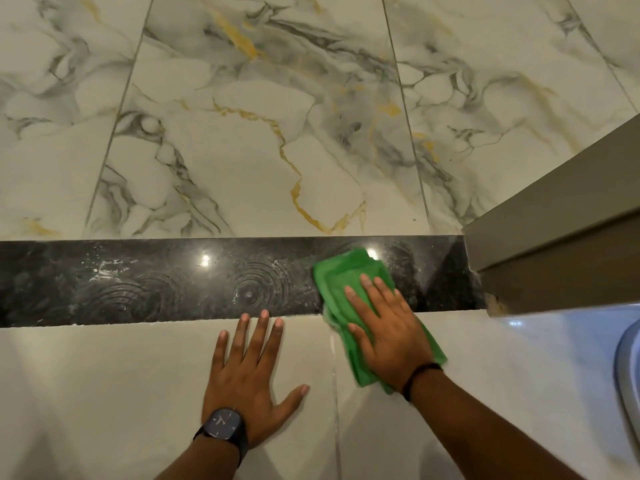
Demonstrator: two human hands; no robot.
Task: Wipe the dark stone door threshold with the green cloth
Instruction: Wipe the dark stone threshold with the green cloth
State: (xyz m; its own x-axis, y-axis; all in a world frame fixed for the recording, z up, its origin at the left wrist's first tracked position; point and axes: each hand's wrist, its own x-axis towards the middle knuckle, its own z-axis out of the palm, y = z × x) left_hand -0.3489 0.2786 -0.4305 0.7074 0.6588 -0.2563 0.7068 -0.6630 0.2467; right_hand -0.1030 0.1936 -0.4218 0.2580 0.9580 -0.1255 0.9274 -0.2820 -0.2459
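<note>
- Head view: green cloth folded flat, far half on dark stone threshold nr its right end by door frame, near half over the pale floor tile.
- Right hand palm-down on cloth, fingers spread, pressing not gripping – prob. for wipe pressure.
- Left hand flat on the tile at threshold's near edge, fingers wide, holds nothing; looks like a brace.
- Dried swirl marks left of cloth, so most of the strip prob. still to do.

The green cloth, folded flat, lay under the right fingers, its far half on the dark stone threshold. The glossy, speckled threshold bore ring-shaped smears left of those fingers.
</note>
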